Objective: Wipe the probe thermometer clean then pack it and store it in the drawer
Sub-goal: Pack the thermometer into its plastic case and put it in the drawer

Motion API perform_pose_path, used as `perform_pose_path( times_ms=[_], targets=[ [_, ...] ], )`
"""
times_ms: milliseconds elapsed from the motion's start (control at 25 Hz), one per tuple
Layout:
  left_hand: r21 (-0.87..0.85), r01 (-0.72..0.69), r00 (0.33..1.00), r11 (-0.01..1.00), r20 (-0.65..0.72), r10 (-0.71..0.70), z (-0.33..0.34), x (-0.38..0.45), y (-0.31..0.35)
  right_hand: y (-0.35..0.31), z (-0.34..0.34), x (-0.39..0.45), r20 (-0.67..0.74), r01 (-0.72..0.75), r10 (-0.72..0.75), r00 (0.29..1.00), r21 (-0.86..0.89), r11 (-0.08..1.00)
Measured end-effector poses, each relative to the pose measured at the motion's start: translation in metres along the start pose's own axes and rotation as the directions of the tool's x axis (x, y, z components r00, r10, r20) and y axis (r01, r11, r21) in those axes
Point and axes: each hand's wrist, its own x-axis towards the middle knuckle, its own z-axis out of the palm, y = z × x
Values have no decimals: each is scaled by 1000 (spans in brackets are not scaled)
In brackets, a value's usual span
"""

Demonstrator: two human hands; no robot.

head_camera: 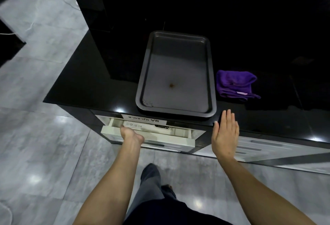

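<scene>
A white drawer (160, 140) under the black counter stands partly pulled out. Inside it lies a white box (142, 127) with a dark device printed or showing at its right end; the thermometer itself is not visible apart from that. My left hand (131, 134) curls over the drawer's front edge, fingers hidden inside. My right hand (225, 133) hovers flat and open in front of the counter edge, to the right of the drawer, holding nothing. A folded purple cloth (235, 85) rests on the counter beyond my right hand.
A dark metal baking tray (142, 74) with a small brown stain sits on the black counter (89, 74) above the drawer. A label reading "VR" (144, 119) is on the counter's front. More white drawer fronts (250, 146) run to the right. Grey tiled floor (44, 135) lies below.
</scene>
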Motion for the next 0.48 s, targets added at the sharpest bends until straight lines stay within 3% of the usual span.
perform_pose_path(
  times_ms=[240,480],
  targets=[
    [20,59,998,998,24,-60,24,-1,2,-1,-1,-1,3,1,-1,1000,0,1000],
    [-38,-45,992,998,118,49,37,26,6,0,-2,-1,5,5,-5,1000,3,1000]
  ],
)
